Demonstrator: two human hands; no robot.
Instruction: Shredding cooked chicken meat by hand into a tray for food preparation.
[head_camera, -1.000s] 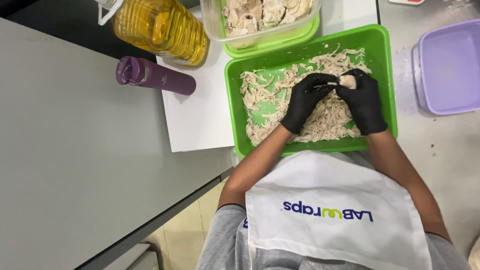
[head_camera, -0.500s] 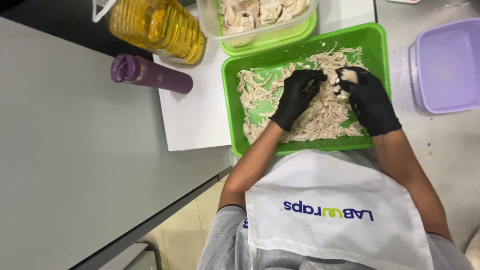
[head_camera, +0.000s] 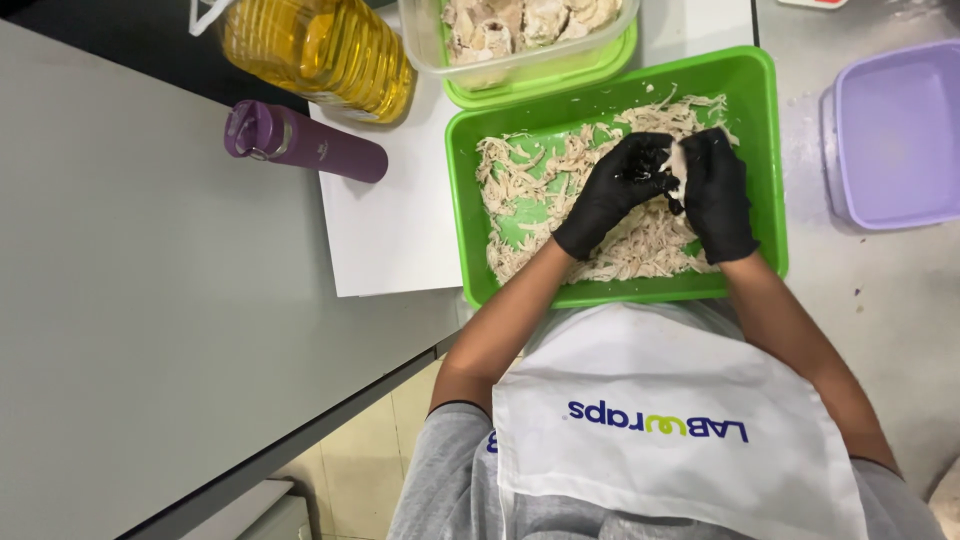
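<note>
Fingers (head_camera: 655, 170) of the black-gloved left hand (head_camera: 612, 192) and right hand (head_camera: 715, 190) pinch closed on one pale chunk of cooked chicken (head_camera: 683, 170) between them, held just above the shredded meat (head_camera: 640, 240) spread across the green tray (head_camera: 465, 215); a purple bottle (head_camera: 305, 143) lies well apart on the table

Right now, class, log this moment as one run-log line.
left hand: gloved, pinching meat piece | right hand: gloved, gripping same piece | below: green tray of shredded meat | nearby: purple bottle, oil jug
</note>
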